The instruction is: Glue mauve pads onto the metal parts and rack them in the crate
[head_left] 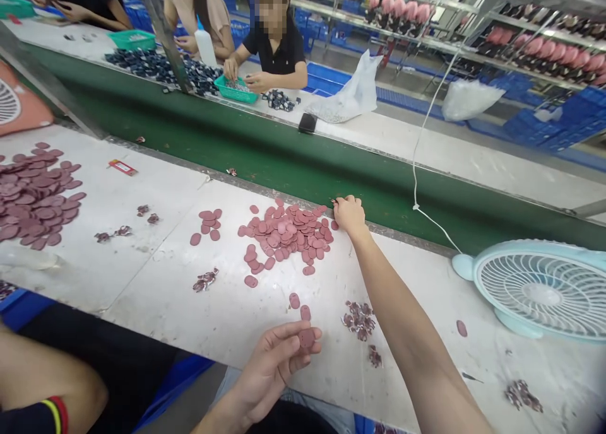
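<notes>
Near the table's front edge, my left hand (283, 357) pinches a dark pink oval piece (307, 339) between thumb and fingers. Two loose ovals (300, 304) lie just beyond it. My right hand (350, 213) is stretched out to the far edge of the table, beside the green belt (379, 197). Its fingers are curled, and a tiny reddish bit shows at the fingertips, too small to name. Left of that hand spreads a heap of the same ovals (288, 232). Under my right forearm's left side sits a small pile of brownish, shiny pieces (358, 320).
A light blue fan (544, 289) stands at the right, its white cord crossing the belt. More ovals (38, 194) are heaped at far left, near an orange fan (21, 99). Across the belt, a person (277, 43) handles a green basket (237, 91). A neighbour's arm (47, 377) is at lower left.
</notes>
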Tool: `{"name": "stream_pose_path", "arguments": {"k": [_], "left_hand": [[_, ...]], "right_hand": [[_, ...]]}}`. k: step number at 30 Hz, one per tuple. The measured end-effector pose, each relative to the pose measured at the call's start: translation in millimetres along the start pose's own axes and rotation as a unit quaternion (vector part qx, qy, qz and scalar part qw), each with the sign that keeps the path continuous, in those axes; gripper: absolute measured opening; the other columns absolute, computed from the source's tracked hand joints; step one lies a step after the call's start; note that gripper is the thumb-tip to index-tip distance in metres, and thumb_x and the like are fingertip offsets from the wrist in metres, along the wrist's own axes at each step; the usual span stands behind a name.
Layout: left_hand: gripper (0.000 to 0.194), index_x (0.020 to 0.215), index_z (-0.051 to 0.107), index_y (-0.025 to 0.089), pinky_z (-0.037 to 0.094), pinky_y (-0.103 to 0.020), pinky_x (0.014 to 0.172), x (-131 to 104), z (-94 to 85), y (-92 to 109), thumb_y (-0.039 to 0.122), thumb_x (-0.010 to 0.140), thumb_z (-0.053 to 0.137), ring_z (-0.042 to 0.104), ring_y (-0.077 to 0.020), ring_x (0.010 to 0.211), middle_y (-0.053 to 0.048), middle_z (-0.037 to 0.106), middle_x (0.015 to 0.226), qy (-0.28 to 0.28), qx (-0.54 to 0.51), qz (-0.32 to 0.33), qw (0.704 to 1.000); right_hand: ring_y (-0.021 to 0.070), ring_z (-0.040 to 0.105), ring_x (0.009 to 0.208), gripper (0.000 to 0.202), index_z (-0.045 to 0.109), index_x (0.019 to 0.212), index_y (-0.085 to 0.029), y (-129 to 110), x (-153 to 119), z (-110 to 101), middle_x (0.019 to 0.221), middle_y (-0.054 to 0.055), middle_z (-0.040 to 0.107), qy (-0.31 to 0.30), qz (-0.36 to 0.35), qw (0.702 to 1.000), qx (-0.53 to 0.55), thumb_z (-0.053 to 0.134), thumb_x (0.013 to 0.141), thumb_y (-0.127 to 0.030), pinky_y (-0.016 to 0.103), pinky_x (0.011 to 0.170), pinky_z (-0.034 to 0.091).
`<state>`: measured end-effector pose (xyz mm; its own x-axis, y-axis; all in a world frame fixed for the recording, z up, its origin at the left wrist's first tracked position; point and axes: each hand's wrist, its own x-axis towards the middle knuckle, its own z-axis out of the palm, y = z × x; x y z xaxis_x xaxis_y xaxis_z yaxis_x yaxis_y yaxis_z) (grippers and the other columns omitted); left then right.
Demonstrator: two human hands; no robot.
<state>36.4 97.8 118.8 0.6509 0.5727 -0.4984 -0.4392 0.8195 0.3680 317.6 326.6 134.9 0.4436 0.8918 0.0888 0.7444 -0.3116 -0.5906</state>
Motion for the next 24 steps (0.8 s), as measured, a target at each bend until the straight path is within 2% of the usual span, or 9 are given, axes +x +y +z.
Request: {"name": "stream_pose_path", "arguments": {"k": [3, 6, 9, 11, 14, 16, 19, 24], "left_hand": [[0.024, 0.109, 0.075, 0.016, 0.054, -0.021, 0.081, 0, -1.4, 1, 0.023, 0.086, 0.07, 0.072, -0.0169, 0.095, -0.014, 0.074, 0.116, 0.004, 0.001, 0.0, 1.0], [0.026, 0.109, 0.075, 0.015, 0.054, -0.022, 0.081, 2, -2.0, 2, 0.023, 0.085, 0.072, 0.072, -0.0178, 0.097, -0.014, 0.074, 0.116, 0.005, 0.012, 0.0, 1.0], [0.026, 0.108, 0.075, 0.016, 0.055, -0.022, 0.082, 4, -1.6, 1, 0.023, 0.083, 0.074, 0.072, -0.0186, 0.097, -0.015, 0.074, 0.118, 0.006, 0.026, 0.008, 1.0], [0.026, 0.107, 0.076, 0.016, 0.055, -0.022, 0.082, 5, -0.8, -1, 0.023, 0.082, 0.075, 0.072, -0.0186, 0.097, -0.014, 0.072, 0.121, 0.004, 0.037, 0.015, 0.999], [0.025, 0.109, 0.075, 0.017, 0.054, -0.023, 0.082, 5, 1.1, -6, 0.023, 0.084, 0.073, 0.072, -0.0189, 0.097, -0.013, 0.073, 0.12, -0.011, 0.054, 0.013, 0.998], [0.026, 0.108, 0.075, 0.018, 0.055, -0.025, 0.083, 4, 2.7, -12, 0.023, 0.083, 0.074, 0.072, -0.0201, 0.099, -0.012, 0.075, 0.115, -0.024, 0.065, 0.01, 0.998], [0.026, 0.106, 0.076, 0.018, 0.056, -0.029, 0.083, 2, 5.9, -21, 0.022, 0.08, 0.077, 0.071, -0.0229, 0.102, -0.011, 0.077, 0.111, -0.036, 0.101, 0.011, 0.994], [0.024, 0.104, 0.075, 0.017, 0.058, -0.038, 0.087, -2, 10.2, -36, 0.021, 0.08, 0.077, 0.072, -0.0255, 0.1, -0.012, 0.077, 0.11, -0.063, 0.163, 0.005, 0.985]], "right_hand": [[0.0268, 0.053, 0.119, 0.012, 0.066, 0.092, -0.014, -1, -4, -7, 0.114, 0.011, 0.064, 0.011, 0.013, 1.0, 0.01, 0.063, 0.085, -0.024, 0.05, 0.105, 0.04], [0.0246, 0.062, 0.103, 0.021, 0.066, 0.1, -0.012, -6, -31, -25, 0.105, 0.013, 0.068, 0.024, 0.028, 0.997, 0.069, 0.058, 0.086, -0.024, 0.044, 0.097, 0.049], [0.0174, 0.067, 0.083, 0.034, 0.062, 0.115, -0.016, -9, -98, -46, 0.1, 0.008, 0.07, 0.004, 0.041, 0.985, 0.165, 0.053, 0.09, -0.037, 0.036, 0.08, 0.058], [0.0158, 0.068, 0.073, 0.034, 0.067, 0.109, -0.02, -9, -160, -57, 0.094, 0.005, 0.072, -0.033, 0.053, 0.973, 0.222, 0.059, 0.087, -0.044, 0.034, 0.072, 0.061], [0.019, 0.071, 0.073, 0.026, 0.073, 0.102, -0.026, -5, -253, -68, 0.09, 0.004, 0.075, -0.091, 0.091, 0.941, 0.313, 0.068, 0.082, -0.042, 0.036, 0.067, 0.064], [0.0214, 0.072, 0.074, 0.022, 0.075, 0.101, -0.031, 0, -299, -70, 0.088, 0.002, 0.076, -0.104, 0.125, 0.917, 0.365, 0.071, 0.08, -0.037, 0.037, 0.066, 0.065], [0.0243, 0.073, 0.07, 0.023, 0.076, 0.097, -0.041, 10, -339, -69, 0.089, -0.002, 0.076, -0.092, 0.143, 0.905, 0.39, 0.074, 0.074, -0.035, 0.04, 0.059, 0.065], [0.0247, 0.07, 0.058, 0.032, 0.076, 0.092, -0.046, 20, -363, -71, 0.082, -0.007, 0.076, -0.058, 0.155, 0.907, 0.388, 0.079, 0.064, -0.032, 0.04, 0.047, 0.06]]}}
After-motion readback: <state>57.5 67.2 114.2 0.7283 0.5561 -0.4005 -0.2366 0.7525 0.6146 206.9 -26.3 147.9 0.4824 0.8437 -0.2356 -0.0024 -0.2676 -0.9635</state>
